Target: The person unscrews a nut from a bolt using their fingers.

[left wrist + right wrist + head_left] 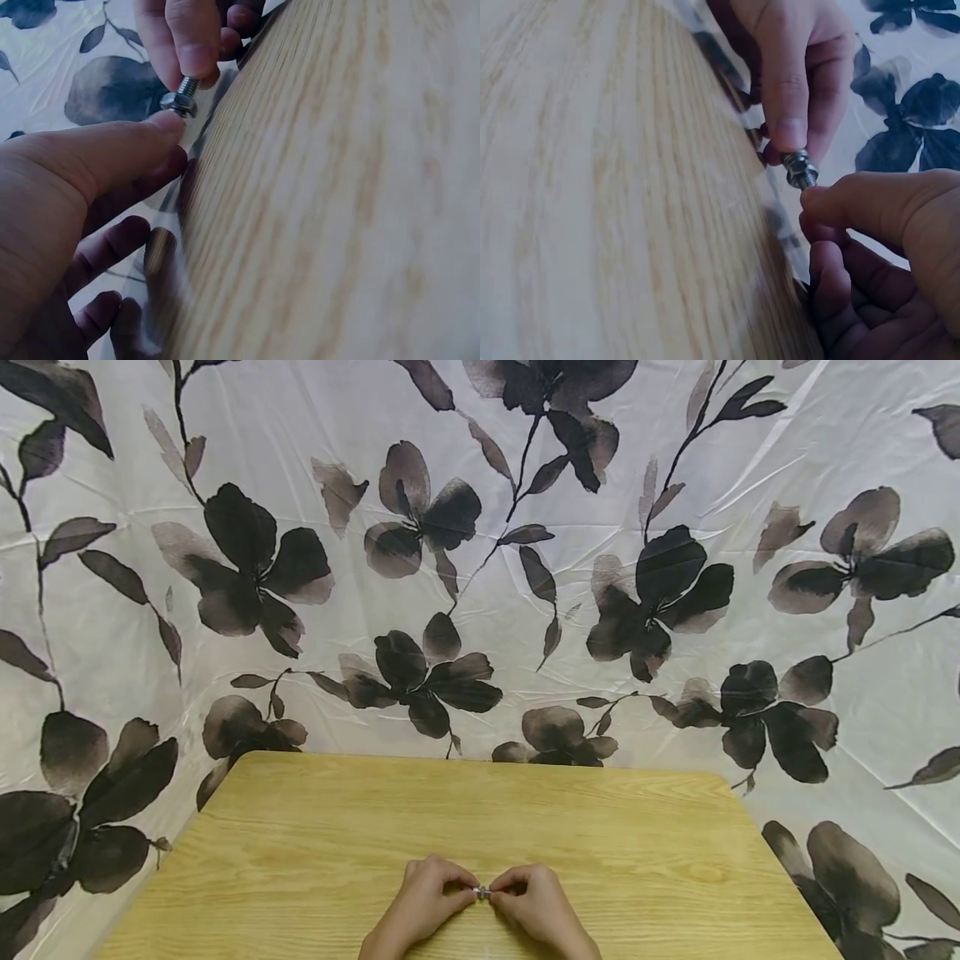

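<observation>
Between my two hands, just above the table, is a small silver metal bolt (pixel 482 892) with a wider collar, looking like a nut and washer, around its shank. My left hand (pixel 429 897) pinches one end of the bolt (pixel 180 100) between thumb and forefinger, hiding that end. From the other side, my right hand (pixel 538 902) pinches the threaded end with thumb and forefinger. A short stretch of thread shows between the collar and my right fingertips (pixel 817 196). The other fingers of both hands are loosely curled.
A light wood-grain table (pixel 480 818) lies under both hands, its rounded far corners in view. Behind and at its sides hangs a white cloth (pixel 540 585) printed with dark flowers.
</observation>
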`<control>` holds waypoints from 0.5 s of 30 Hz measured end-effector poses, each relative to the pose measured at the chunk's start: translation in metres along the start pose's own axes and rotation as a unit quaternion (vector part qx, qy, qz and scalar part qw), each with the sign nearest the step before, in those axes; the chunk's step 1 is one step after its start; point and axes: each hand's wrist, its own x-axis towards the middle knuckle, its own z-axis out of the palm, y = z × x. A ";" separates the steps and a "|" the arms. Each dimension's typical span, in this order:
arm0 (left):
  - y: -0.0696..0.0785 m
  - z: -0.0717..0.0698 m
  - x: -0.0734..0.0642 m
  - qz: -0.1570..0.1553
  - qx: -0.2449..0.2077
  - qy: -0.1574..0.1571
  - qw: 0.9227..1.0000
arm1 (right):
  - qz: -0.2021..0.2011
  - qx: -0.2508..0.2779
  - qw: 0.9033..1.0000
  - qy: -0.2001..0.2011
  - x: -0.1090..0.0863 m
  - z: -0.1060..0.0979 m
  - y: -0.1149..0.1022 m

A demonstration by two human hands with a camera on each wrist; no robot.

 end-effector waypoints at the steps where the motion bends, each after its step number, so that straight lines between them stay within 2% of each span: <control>1: 0.000 0.000 0.000 0.003 -0.002 0.003 1.000 | 0.002 0.001 1.000 0.000 0.001 0.000 0.001; 5: -0.001 -0.001 0.002 0.004 -0.032 0.007 0.999 | 0.008 0.007 1.000 0.002 0.002 -0.004 0.000; 7: -0.002 -0.001 0.002 0.001 -0.065 0.007 0.998 | 0.006 0.009 1.000 0.006 0.001 -0.006 -0.003; 10: 0.002 -0.005 0.001 -0.019 -0.123 0.012 0.992 | -0.008 0.014 1.000 0.014 0.002 -0.011 -0.011; 13: 0.010 -0.014 0.001 -0.030 -0.167 0.034 0.985 | -0.032 0.024 0.999 0.022 0.003 -0.018 -0.024; 15: 0.017 -0.020 0.001 -0.024 -0.176 0.054 0.983 | -0.043 0.030 0.998 0.026 0.002 -0.022 -0.034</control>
